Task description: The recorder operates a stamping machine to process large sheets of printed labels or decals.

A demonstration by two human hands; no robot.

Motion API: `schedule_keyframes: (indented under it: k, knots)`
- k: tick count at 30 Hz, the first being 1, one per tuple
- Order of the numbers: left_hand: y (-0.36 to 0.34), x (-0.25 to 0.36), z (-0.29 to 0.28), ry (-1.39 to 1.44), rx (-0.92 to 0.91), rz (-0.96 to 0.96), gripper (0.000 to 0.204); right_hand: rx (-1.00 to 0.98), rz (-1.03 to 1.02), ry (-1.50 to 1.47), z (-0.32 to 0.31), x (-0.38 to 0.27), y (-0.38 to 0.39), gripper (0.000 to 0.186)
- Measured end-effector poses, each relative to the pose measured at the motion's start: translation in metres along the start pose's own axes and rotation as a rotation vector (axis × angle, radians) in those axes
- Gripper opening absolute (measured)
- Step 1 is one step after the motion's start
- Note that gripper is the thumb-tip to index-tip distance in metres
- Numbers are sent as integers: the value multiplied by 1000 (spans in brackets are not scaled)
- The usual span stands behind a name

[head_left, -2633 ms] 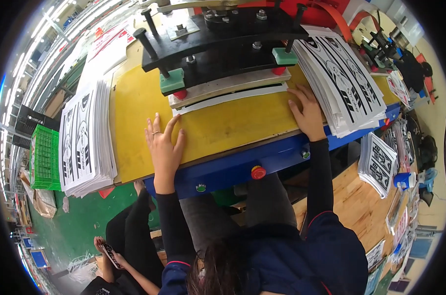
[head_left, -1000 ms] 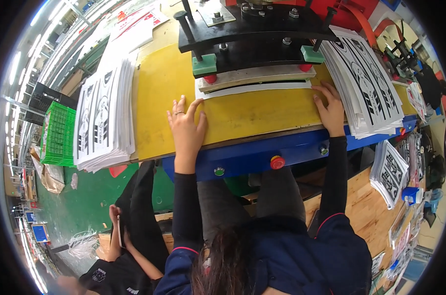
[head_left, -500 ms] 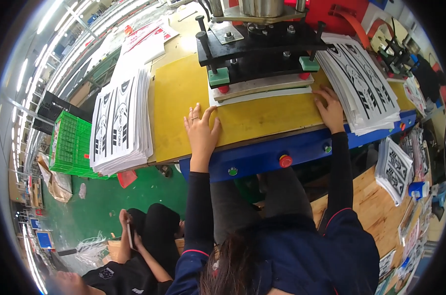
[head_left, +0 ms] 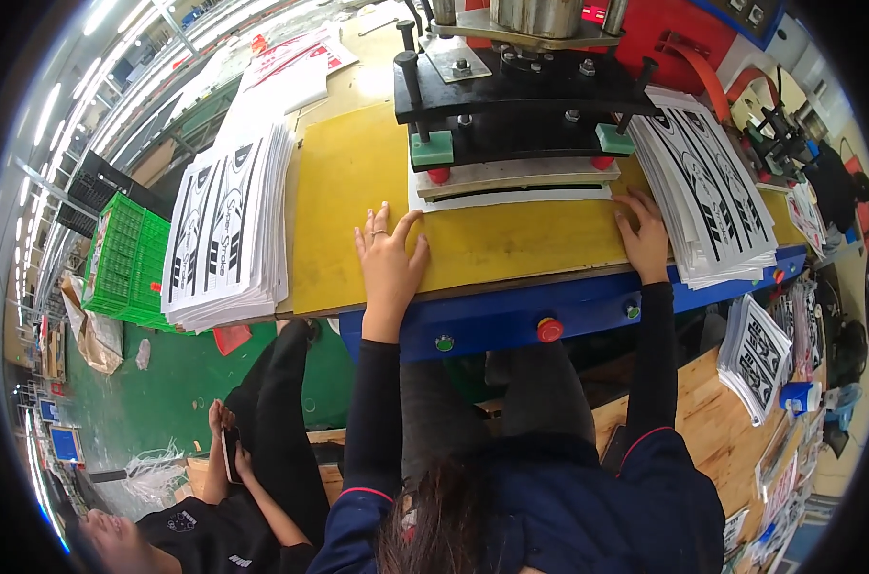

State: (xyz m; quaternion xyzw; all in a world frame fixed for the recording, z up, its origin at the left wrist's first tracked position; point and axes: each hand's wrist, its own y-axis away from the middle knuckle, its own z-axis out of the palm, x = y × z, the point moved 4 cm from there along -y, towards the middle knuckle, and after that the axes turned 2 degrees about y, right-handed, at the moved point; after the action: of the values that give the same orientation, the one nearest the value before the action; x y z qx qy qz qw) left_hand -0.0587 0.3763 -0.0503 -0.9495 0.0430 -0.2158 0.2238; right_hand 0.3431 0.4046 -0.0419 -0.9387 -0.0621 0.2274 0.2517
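A white sheet [head_left: 511, 200] lies on the yellow mat [head_left: 511, 244], mostly hidden under the lowered plate of a press [head_left: 521, 124]. My left hand [head_left: 389, 258] rests on the mat with its fingers spread, the index fingertip close to the sheet's left front corner. By the sheet's right end is my right hand [head_left: 643, 234], thumb and fingers apart on the mat. Neither hand holds anything. A stack of printed white sheets [head_left: 229, 225] stands left of the mat. Beside my right hand lies another stack of printed sheets [head_left: 707, 182].
The blue front panel [head_left: 497, 323] carries a red button [head_left: 548, 330] and green buttons. A green crate [head_left: 128, 258] sits beyond the left stack. At lower left a seated person [head_left: 233, 517] holds a phone [head_left: 232, 453]. More sheets [head_left: 755, 359] lie on a wooden table at right.
The view has shifted slightly. Both my hands stay at nearly the same places by the sheet. The seated person's leg has stretched out toward the press table.
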Motion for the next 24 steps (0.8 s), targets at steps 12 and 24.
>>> schedule_keyframes:
  k: [12, 24]
  knots:
    - [-1, 0, -1, -25, -2, -7, 37, -15, 12, -10, 0, -1, -2, 28]
    - [0, 0, -2, -21, 17, 6, 36, 14, -16, -8, 0, -1, 0, 27]
